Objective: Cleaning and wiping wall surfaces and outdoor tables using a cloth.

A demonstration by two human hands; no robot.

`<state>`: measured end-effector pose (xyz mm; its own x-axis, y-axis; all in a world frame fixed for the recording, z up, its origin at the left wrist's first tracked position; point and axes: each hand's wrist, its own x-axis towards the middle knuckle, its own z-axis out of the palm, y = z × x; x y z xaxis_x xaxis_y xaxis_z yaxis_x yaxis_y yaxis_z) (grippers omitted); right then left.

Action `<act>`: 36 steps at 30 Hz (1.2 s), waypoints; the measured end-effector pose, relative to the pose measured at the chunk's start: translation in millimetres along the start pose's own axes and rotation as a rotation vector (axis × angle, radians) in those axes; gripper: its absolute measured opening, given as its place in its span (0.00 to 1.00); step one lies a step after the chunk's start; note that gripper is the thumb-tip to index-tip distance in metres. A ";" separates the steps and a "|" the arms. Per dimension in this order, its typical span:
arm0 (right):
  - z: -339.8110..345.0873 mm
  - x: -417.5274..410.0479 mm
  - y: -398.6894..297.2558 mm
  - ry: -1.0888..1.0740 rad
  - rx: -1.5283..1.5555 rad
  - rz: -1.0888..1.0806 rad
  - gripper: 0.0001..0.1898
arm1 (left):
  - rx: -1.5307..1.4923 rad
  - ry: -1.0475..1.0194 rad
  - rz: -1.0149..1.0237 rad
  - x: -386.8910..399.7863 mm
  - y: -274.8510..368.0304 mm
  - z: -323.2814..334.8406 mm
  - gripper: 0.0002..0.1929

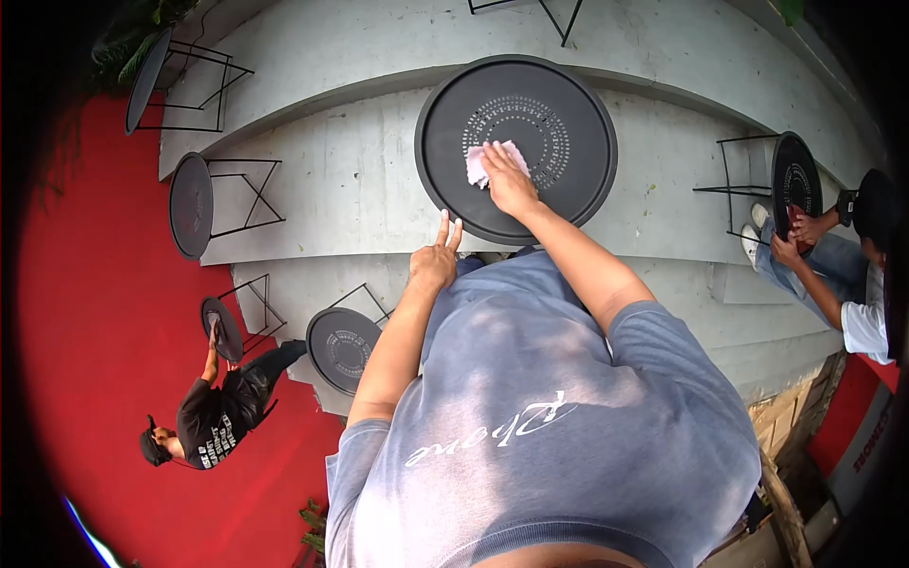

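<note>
A round dark tray-top table (582, 135) with rings of small perforations stands in front of me on a concrete step. My right hand (508, 186) lies on its top with fingers extended, pressing a pale pink cloth (477, 165) flat against the surface, left of the middle of the rings. At the near left rim is my left hand (436, 259), two fingers stretched up to the table's edge and the others bent. No object shows in the left hand.
More dark round tables (191, 206) on thin black metal legs stand along the concrete steps (341, 156). A co-worker (206, 422) on the red floor (92, 298) touches a small table at left. Another person (817, 266) sits at right, both hands on a tabletop.
</note>
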<state>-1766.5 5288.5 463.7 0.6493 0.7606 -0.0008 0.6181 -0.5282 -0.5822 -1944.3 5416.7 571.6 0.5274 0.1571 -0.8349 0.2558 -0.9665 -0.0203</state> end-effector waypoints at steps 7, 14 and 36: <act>21.4 -35.5 -59.4 -0.236 0.074 -0.183 0.28 | -0.003 -0.034 0.002 16.6 -7.5 18.3 0.49; -58.9 -76.9 25.1 -0.218 -0.138 -0.118 0.33 | -0.062 -0.071 0.007 1.2 -6.6 -3.6 0.52; -38.4 -126.7 -11.9 -0.267 0.016 -0.266 0.30 | -0.085 -0.118 -0.047 9.6 4.7 -14.4 0.52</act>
<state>-1839.0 5184.0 502.0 0.3269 0.9432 -0.0587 0.7414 -0.2945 -0.6030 -1926.4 5416.6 571.4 0.4153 0.1723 -0.8932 0.3483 -0.9372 -0.0188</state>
